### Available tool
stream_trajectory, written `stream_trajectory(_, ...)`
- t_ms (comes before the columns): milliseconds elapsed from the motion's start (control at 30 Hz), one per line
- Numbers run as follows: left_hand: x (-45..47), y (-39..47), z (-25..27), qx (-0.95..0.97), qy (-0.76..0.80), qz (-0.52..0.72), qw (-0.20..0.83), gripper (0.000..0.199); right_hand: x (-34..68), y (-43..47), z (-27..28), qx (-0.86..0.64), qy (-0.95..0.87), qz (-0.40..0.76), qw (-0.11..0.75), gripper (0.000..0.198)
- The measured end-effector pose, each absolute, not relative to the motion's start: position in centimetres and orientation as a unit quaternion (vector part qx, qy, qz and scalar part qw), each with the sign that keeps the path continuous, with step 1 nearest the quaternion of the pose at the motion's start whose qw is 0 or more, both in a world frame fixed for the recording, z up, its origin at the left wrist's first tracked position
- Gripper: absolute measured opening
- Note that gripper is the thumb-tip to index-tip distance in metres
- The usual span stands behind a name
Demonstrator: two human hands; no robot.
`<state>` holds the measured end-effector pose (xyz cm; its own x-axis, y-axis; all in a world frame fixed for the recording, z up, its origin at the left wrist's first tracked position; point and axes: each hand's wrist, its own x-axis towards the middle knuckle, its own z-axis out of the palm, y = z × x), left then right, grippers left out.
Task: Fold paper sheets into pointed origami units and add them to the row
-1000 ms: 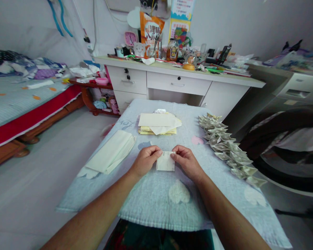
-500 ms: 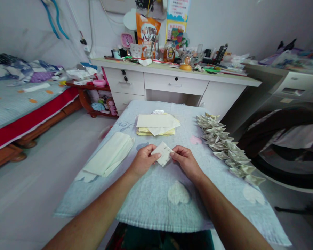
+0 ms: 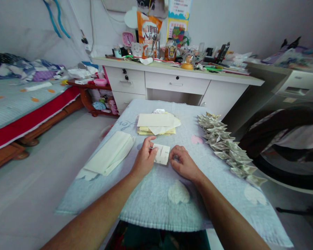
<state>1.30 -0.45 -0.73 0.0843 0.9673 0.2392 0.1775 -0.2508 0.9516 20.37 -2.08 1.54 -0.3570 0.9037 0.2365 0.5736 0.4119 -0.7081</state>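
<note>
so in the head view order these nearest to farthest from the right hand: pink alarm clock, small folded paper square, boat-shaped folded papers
1. Small folded paper square: in the left hand, just left of the right hand.
2. Boat-shaped folded papers: row off to the right.
3. Pink alarm clock: back left, on the white desk.

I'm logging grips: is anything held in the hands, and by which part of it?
The left hand holds the folded paper by its left edge; whether the right hand touches it is unclear.
</note>
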Motion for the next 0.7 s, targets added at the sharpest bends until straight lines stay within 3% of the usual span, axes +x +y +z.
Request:
stream_trajectory(100,1.4,-0.3,-0.9,0.648,0.472,0.461,0.381,0.040,20.8,-1.9,1.7,-0.483,-0.749,0.256,0.375,0.020)
stream_trajectory(200,1.7,-0.2,-1.0,0.701,0.481,0.402,0.340,0.038,20.7,-2.0,1.5,-0.487,-0.751,0.216,0.391,0.014)
stream_trajectory(300,1.9,0.0,-1.2,0.747,0.503,0.343,0.268,0.038,19.9,-2.2,1.0,-0.477,-0.794,0.179,0.332,0.008)
stream_trajectory(500,1.6,0.5,-1.7,0.783,0.516,0.319,0.135,0.031,18.7,-2.4,0.2,-0.512,-0.827,0.118,0.202,0.020)
stream_trajectory(700,0.3,0.1,-1.0,0.823,0.474,0.292,0.113,0.013,18.7,-2.4,0.0,-0.525,-0.826,0.106,0.177,0.027)
